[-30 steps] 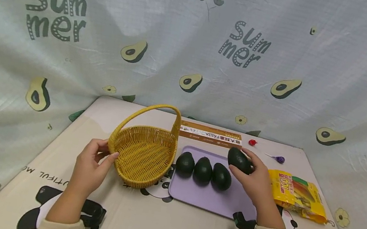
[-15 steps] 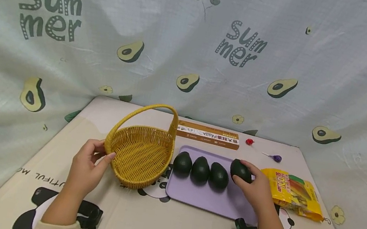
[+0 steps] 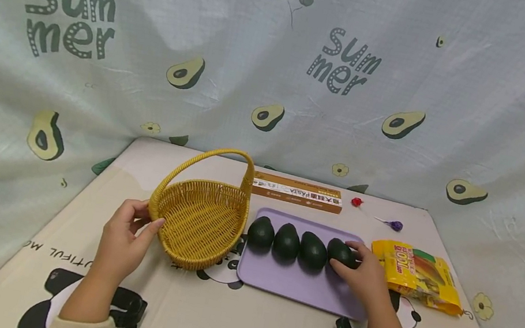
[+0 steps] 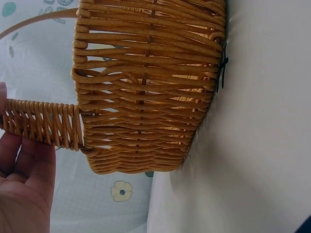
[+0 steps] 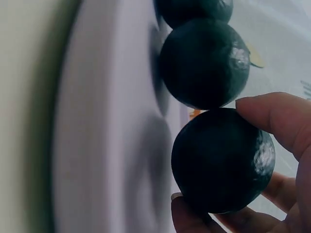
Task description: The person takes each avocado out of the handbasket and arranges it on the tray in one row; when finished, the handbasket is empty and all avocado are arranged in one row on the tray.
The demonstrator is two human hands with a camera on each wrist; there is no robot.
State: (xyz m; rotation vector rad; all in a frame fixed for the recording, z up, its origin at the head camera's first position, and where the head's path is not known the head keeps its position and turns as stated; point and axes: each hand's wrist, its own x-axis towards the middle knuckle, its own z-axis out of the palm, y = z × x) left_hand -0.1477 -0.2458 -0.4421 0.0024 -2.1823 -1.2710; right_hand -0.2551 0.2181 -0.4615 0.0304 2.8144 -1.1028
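Note:
A yellow wicker basket [image 3: 198,229] with a tall hoop handle stands on the left part of the table. My left hand [image 3: 122,242] pinches the near end of its handle [image 4: 43,125], thumb on one side and fingers on the other. On the lilac tray [image 3: 280,283] three dark green avocados [image 3: 286,244] sit in a row. At the row's right end my right hand [image 3: 369,276] holds a fourth-in-line avocado [image 5: 218,162] between thumb and fingers. In the right wrist view it is against or very near its neighbour [image 5: 204,63]; whether it bears on the tray is unclear.
Behind the tray lies a long brown pasta box [image 3: 296,192]. A red-wrapped candy [image 3: 356,202] and a purple lollipop [image 3: 395,225] lie to its right. A yellow snack bag [image 3: 419,275] lies right of the tray. A printed curtain [image 3: 242,37] hangs behind the table.
My right hand has brought the avocado down and slightly right, then in beside the row on the tray. The left hand keeps its grip on the basket handle.

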